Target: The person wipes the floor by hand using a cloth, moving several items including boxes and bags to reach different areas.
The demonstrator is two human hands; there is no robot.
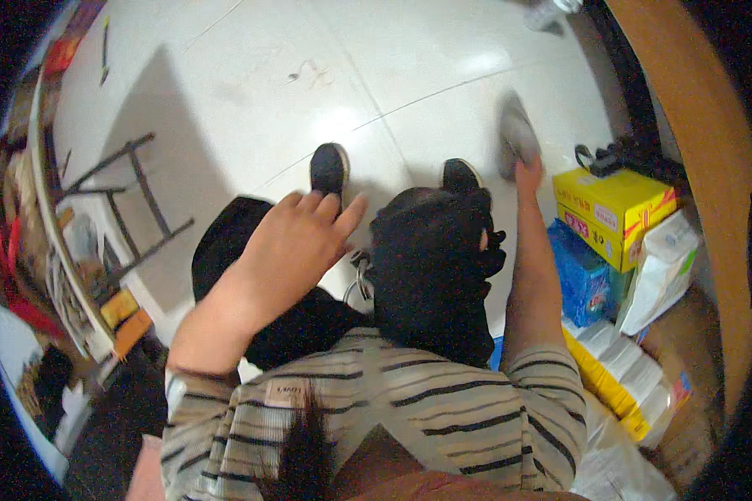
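My right hand reaches forward on the right with the arm stretched out. It grips the near end of a grey oval object, too blurred to name more exactly, held over the pale tiled floor. Above my lap, my left hand hovers back up, with its fingers loosely bent and apart. Nothing shows in it, though its palm is hidden. Black cloth covers my knees, and a black shoe shows beyond the left hand. A second black shoe is partly hidden by the right knee.
On the right are stacked yellow boxes, a blue package, a white packet and plastic-wrapped goods. A brown panel stands beyond them. At left are a dark metal frame and a cluttered shelf edge.
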